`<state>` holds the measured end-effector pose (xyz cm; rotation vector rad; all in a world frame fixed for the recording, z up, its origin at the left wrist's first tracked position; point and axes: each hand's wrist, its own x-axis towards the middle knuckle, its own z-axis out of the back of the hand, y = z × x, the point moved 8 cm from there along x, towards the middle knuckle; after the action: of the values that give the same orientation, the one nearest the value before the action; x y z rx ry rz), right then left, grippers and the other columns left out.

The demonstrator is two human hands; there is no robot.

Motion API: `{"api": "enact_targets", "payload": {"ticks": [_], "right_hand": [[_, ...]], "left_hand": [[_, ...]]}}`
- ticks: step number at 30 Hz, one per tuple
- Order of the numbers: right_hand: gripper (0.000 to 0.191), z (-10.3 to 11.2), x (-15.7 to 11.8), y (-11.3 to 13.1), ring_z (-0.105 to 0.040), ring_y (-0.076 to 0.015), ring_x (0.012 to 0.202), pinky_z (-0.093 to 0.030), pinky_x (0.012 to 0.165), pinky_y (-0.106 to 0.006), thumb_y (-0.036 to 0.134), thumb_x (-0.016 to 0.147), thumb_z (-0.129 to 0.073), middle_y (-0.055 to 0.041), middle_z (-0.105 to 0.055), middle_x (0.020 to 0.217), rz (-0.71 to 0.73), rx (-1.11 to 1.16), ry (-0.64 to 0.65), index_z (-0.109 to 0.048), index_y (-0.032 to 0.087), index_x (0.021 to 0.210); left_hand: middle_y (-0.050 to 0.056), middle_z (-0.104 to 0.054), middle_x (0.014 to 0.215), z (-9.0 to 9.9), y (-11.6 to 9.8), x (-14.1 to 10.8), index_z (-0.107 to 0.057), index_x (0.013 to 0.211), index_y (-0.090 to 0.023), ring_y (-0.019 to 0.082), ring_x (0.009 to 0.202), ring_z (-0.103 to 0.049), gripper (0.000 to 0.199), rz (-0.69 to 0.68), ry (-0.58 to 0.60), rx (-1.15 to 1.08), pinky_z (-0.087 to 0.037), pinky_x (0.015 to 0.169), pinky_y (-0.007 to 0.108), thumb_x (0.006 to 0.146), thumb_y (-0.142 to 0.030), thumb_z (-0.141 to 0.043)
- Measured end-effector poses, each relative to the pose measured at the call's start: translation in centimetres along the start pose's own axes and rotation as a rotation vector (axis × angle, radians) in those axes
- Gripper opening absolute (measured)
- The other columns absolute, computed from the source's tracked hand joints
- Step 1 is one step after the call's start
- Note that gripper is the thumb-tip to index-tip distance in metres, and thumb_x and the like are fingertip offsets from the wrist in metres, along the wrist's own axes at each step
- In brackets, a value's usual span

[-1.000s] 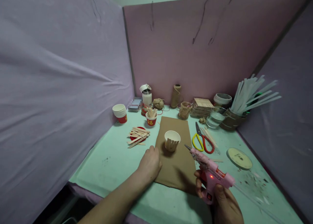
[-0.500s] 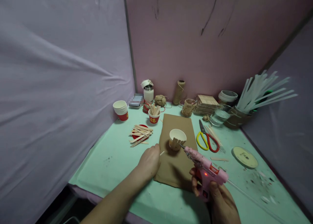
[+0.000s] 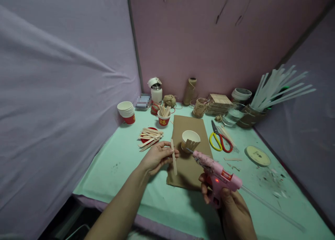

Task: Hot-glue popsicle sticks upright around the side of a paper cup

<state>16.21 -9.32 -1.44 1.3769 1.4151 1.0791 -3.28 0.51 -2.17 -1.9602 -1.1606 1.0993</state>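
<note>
Between the fingers of my left hand (image 3: 157, 158) is a flat wooden craft stick (image 3: 173, 159), held nearly upright over the left part of a brown cardboard sheet (image 3: 183, 173). My right hand (image 3: 230, 205) is wrapped round the handle of a pink hot glue gun (image 3: 216, 173), whose red light glows and whose clear glue stick trails out the back. Its nozzle points left, close to a paper cup (image 3: 190, 137) on the cardboard. Several short wooden pieces cover the near side of that cup.
Left of the cardboard, loose craft sticks (image 3: 150, 137) lie on a red dish, with stacked paper cups (image 3: 126, 111) beyond. Scissors (image 3: 221, 140), a round yellowish disc (image 3: 258, 155) and a glass of water (image 3: 232, 117) are at the right. Twine (image 3: 170, 100) and a bottle (image 3: 156, 93) stand behind.
My left hand has turned so the craft stick now shows fully and upright. The glue gun has shifted slightly left in view. The whole scene sits a little higher as the camera tilts.
</note>
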Motion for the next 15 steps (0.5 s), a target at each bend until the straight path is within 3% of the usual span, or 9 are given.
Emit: {"api": "enact_targets", "payload": {"ticks": [9, 12, 15], "right_hand": [[0.042, -2.5, -0.4, -0.4, -0.06, -0.0188, 0.072, -0.048, 0.061, -0.031, 0.051, 0.092, -0.051, -0.0134, -0.069, 0.098, 0.04, 0.09, 0.025, -0.067, 0.016, 0.111], [0.041, -3.1, -0.5, -0.2, -0.061, -0.0184, 0.074, -0.048, 0.063, -0.031, 0.05, 0.093, -0.051, -0.0129, -0.068, 0.103, 0.056, 0.08, 0.039, -0.066, 0.017, 0.113], [0.041, -3.5, -0.6, -0.1, -0.061, -0.0186, 0.076, -0.049, 0.063, -0.031, 0.05, 0.092, -0.051, -0.0135, -0.067, 0.105, 0.062, 0.062, 0.061, -0.066, 0.017, 0.112]], "left_hand": [[0.004, -0.066, 0.074, -0.9, 1.1, -0.6, -0.049, 0.094, -0.016, 0.01, 0.06, -0.063, 0.021, 0.01, 0.084, -0.118, -0.052, 0.059, 0.02, 0.081, -0.016, -0.066], [-0.005, -0.05, 0.058, -1.0, 1.4, -0.2, -0.047, 0.087, -0.018, 0.005, 0.043, -0.045, 0.012, 0.001, 0.078, -0.222, -0.036, 0.044, 0.013, 0.086, -0.017, -0.059], [-0.008, -0.036, 0.051, -0.3, 1.8, 0.3, -0.049, 0.085, -0.017, 0.004, 0.037, -0.029, 0.012, 0.017, 0.008, -0.319, -0.022, 0.038, 0.014, 0.095, -0.021, -0.044]]}}
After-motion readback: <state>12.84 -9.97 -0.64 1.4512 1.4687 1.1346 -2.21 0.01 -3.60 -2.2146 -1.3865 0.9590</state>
